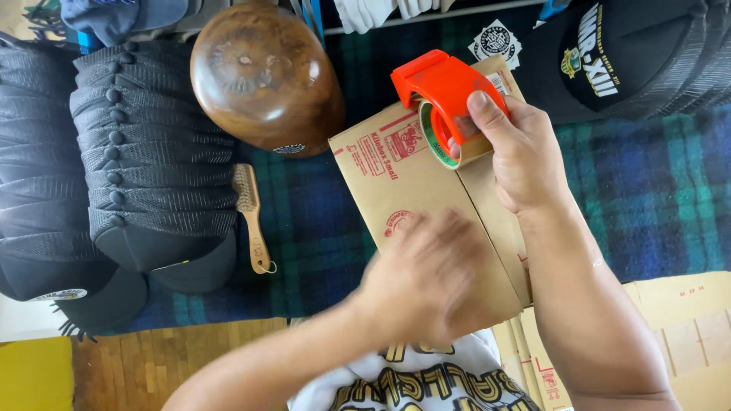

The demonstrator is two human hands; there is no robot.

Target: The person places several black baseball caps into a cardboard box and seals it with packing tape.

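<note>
the right hand grips an orange tape dispenser, fingers curled shut around its handle, with the roll pressed onto the far end of a cardboard box. the box lies flat on a plaid blanket, its long axis running from the far end, under the dispenser, back toward the person's chest, tilted a little to the right. a strip of tape already follows that axis along the seam, from the dispenser down toward the near edge. the left hand rests on the near half of the box, blurred, so how far its fingers are spread is hard to tell; it seems to lie flat on the cardboard, holding nothing. so the dispenser sits at the far end of the seam and the left hand at the near end, the seam lying between them. to the left of the box stand a round wooden block, a small brush and stacks of dark caps; more flat cardboard lies at the lower right.
</note>
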